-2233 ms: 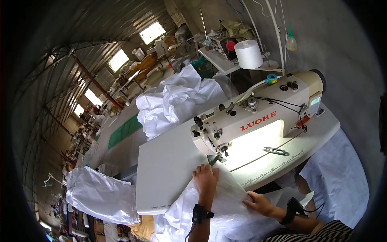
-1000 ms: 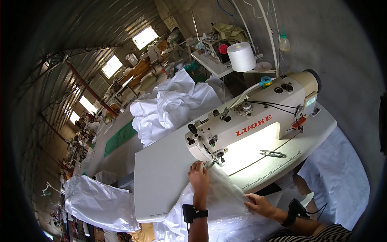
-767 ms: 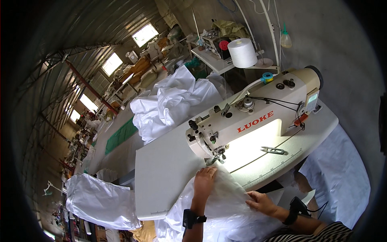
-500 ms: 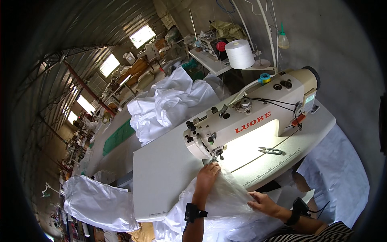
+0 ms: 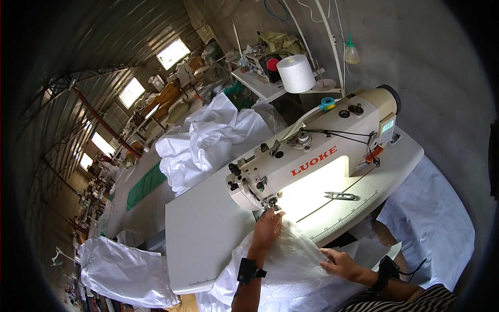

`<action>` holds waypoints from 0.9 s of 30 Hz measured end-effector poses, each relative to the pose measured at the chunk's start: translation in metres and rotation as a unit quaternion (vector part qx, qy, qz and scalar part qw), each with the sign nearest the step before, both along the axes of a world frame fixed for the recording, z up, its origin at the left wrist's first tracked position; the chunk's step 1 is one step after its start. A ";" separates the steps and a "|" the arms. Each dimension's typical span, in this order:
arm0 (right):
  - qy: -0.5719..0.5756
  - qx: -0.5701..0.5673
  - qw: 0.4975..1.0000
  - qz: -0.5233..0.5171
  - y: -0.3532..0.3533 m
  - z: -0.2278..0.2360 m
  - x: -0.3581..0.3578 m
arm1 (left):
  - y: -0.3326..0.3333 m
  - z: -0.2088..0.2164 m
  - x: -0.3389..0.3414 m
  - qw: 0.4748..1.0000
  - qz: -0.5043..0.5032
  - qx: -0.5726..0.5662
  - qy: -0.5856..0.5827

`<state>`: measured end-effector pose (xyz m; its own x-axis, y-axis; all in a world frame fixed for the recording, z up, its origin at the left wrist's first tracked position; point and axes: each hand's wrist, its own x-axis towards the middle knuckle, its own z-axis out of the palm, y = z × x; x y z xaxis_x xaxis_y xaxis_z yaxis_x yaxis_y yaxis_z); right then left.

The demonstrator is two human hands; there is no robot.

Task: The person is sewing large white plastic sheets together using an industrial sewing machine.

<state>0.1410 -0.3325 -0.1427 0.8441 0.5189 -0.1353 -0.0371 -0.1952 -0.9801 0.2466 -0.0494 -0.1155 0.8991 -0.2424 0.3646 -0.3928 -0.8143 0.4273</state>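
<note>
A white sewing machine (image 5: 312, 161) stands on a pale table (image 5: 202, 234), its lamp lighting the bed. My left hand (image 5: 266, 227) is at the needle and presser foot (image 5: 272, 203), fingers closed on the edge of a clear plastic sheet (image 5: 297, 247). Its fingertips are partly hidden by the machine head. Lower right, my right hand (image 5: 341, 263) pinches the same sheet between thumb and fingers, holding it drawn out over the table's front edge. White fabric (image 5: 234, 275) hangs in folds under and beside the sheet.
Thread snips (image 5: 341, 196) lie on the machine bed. A large white thread cone (image 5: 296, 74) stands behind the machine. White fabric is heaped (image 5: 213, 140) beyond the table, with another piece (image 5: 125, 270) at left and a pale sheet (image 5: 429, 223) hanging at right.
The whole view has shifted slightly, moving the machine and table left in the picture. Both hands keep their hold on the plastic sheet, with little visible movement.
</note>
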 end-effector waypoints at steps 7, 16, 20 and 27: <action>0.000 -0.020 1.000 0.004 -0.001 0.006 0.002 | 0.004 0.014 -0.016 0.996 -0.001 0.007 -0.089; -0.001 -0.014 1.000 -0.002 -0.002 0.008 0.002 | 0.011 -0.002 -0.002 0.996 -0.043 0.081 -0.024; -0.078 -0.043 0.996 0.010 0.000 0.016 -0.001 | 0.002 -0.009 0.005 0.999 -0.008 0.042 -0.013; -0.268 -0.174 0.947 0.025 0.003 0.024 -0.006 | -0.006 0.004 0.008 0.993 -0.075 0.082 -0.046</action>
<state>0.1346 -0.3295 -0.1188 0.8153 0.5629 0.1355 0.4656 -0.4982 -0.7314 0.2549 -0.0554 -0.1111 0.8130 -0.4334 0.3888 -0.5458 -0.7997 0.2500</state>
